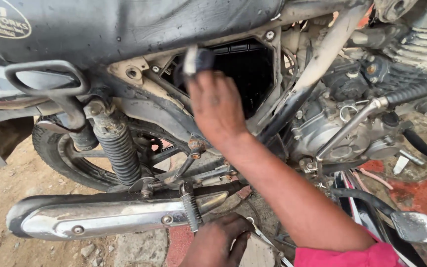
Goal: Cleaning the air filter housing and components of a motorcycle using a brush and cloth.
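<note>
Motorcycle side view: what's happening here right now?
A person crouches beside a motorcycle. Their right hand presses a dark cloth or pad at the edge of the open air-filter box under the seat. The left hand rests low on the ground by the chrome exhaust, apparently empty.

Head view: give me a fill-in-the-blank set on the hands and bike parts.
1. The right hand reaches into the open side ____ under the seat.
2. The coiled shock absorber sits in front of the rear ____.
3. The left hand rests low, just to the right of the chrome ____.
4. The right arm's sleeve is ____.

Missing words: compartment; wheel; exhaust; pink
</note>
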